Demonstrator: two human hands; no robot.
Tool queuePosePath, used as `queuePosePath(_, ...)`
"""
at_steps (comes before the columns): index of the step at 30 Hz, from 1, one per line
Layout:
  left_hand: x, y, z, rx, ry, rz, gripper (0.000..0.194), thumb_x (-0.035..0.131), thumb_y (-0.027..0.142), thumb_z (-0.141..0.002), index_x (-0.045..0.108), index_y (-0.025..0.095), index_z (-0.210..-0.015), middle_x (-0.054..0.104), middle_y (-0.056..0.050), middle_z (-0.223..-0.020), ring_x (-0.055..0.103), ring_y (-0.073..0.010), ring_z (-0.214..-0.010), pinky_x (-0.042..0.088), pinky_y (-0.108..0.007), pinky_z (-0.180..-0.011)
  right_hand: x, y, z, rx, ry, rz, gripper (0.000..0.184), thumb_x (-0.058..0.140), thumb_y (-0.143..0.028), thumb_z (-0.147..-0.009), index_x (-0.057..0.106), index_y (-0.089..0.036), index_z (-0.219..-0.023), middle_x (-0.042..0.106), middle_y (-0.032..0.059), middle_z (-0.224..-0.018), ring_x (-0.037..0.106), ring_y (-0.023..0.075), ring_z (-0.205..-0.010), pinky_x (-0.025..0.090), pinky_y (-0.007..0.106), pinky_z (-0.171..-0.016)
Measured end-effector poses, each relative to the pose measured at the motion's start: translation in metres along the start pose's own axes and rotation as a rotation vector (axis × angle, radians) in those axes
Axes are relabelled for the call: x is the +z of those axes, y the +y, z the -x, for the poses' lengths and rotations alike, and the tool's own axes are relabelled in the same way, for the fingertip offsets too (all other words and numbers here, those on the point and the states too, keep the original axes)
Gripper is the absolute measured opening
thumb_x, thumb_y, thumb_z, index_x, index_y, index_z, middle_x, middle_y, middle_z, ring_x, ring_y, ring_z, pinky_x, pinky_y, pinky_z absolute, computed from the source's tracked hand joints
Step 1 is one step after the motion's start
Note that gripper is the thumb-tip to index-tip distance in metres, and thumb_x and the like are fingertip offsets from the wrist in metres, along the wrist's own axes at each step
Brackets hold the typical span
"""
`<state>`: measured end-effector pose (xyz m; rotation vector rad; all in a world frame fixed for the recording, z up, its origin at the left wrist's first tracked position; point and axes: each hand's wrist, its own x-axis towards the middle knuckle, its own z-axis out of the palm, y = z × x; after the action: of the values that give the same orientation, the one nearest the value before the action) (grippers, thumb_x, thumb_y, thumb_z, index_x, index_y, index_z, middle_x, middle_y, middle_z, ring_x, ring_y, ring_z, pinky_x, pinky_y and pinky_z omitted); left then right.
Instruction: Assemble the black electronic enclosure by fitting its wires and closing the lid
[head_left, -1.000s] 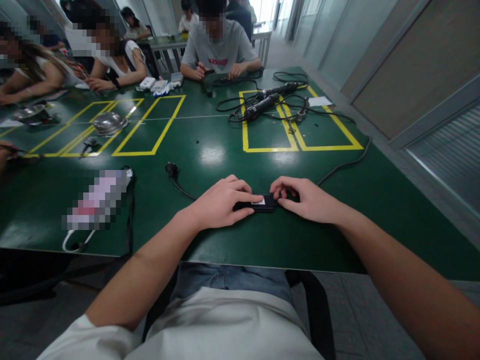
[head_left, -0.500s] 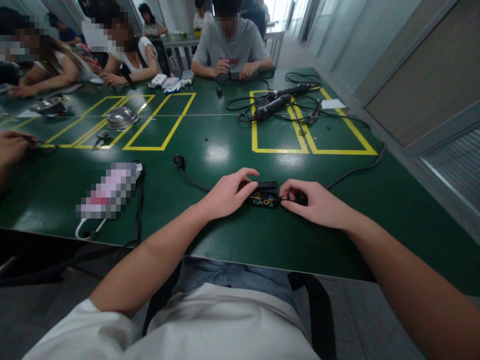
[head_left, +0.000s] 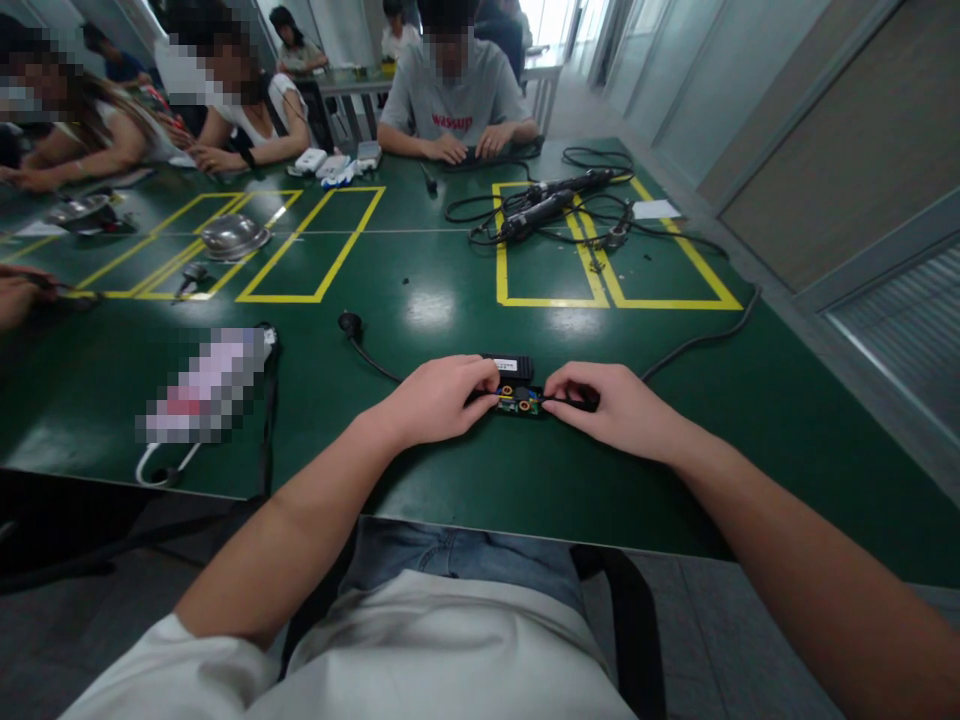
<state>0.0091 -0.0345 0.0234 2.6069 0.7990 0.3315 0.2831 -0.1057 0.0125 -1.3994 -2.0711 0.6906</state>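
On the green table point(head_left: 435, 485), an opened black electronics case point(head_left: 516, 414) bares its circuit board point(head_left: 524, 405).
From the left: plug point(head_left: 349, 325); left hand point(head_left: 448, 402), fingertips drawn close at the case's left end, grip unclear; labelled cover point(head_left: 517, 367) just behind the case; right hand point(head_left: 611, 408) pinching a black cable point(head_left: 701, 341).

Tabletop point(head_left: 487, 480), across the frame: green, yellow rectangular outlines point(head_left: 551, 303). Cover point(head_left: 523, 369), centre: black, white label point(head_left: 505, 366). Bowl point(head_left: 235, 237), upper left: silver.

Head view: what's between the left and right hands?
Between the left hand and right hand, the head view shows an open black case with a circuit board; a labelled cover lies just beyond.
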Motion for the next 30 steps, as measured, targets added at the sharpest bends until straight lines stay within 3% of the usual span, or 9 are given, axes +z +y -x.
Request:
queuePosePath(6,0.001,-0.003,-0.001,-0.026,0.018,0.073,0.008,0.073,0.023,-0.102,0.069,0.019,-0.096,0.068,-0.002,-0.089,0.063,-0.0181,-0.077,0.051,-0.032,-0.079,0.002,-0.002,0.001,-0.024,0.008,0.014,0.006,0.072,-0.030,-0.092,0.074,-0.025,-0.091,0.072,0.0022,-0.081,0.063,0.0201,-0.071,0.050,0.034,-0.070)
queuePosePath(15,-0.008,-0.001,0.002,0.057,0.136,0.194,0.012,0.067,0.015,-0.100,0.075,0.017,-0.090,0.070,-0.004,-0.094,0.067,-0.0167,-0.084,0.050,-0.030,-0.079,-0.005,0.003,0.004,-0.062,0.038,-0.057,0.017,0.070,-0.036,-0.097,0.080,-0.023,-0.091,0.073,0.0039,-0.079,0.061,0.0182,-0.065,0.047,0.032,-0.061)
queuePosePath(21,-0.003,-0.009,-0.001,0.043,0.048,0.166,0.013,0.072,0.019,-0.101,0.077,0.017,-0.089,0.069,-0.003,-0.093,0.065,-0.0153,-0.079,0.051,-0.030,-0.079,-0.006,0.007,0.001,-0.097,0.011,-0.042,0.018,0.073,-0.036,-0.095,0.080,-0.025,-0.083,0.080,0.0069,-0.090,0.075,0.0244,-0.083,0.058,0.039,-0.079)
queuePosePath(25,0.000,-0.011,-0.002,0.070,0.109,0.137,0.011,0.072,0.021,-0.101,0.081,0.019,-0.095,0.075,-0.008,-0.113,0.072,-0.0224,-0.102,0.057,-0.039,-0.098,-0.006,0.006,0.001,-0.032,-0.016,-0.053,0.017,0.072,-0.037,-0.095,0.080,-0.025,-0.086,0.079,0.0057,-0.085,0.071,0.0220,-0.074,0.055,0.036,-0.069)
queuePosePath(28,0.005,-0.014,-0.008,0.033,0.192,0.073,0.022,0.065,0.021,-0.107,0.084,0.022,-0.119,0.074,-0.012,-0.143,0.068,-0.0295,-0.131,0.052,-0.052,-0.119,-0.005,0.005,0.000,-0.012,-0.001,-0.045,0.015,0.072,-0.037,-0.093,0.078,-0.025,-0.086,0.076,0.0043,-0.079,0.067,0.0210,-0.070,0.055,0.035,-0.068)
queuePosePath(30,0.009,-0.017,-0.012,-0.027,0.173,0.045,0.031,0.064,0.021,-0.108,0.081,0.022,-0.134,0.073,-0.013,-0.151,0.066,-0.0317,-0.138,0.049,-0.055,-0.122,-0.005,0.004,0.000,-0.011,0.011,-0.035,0.014,0.072,-0.036,-0.092,0.076,-0.024,-0.086,0.074,0.0038,-0.077,0.066,0.0208,-0.069,0.055,0.035,-0.068)
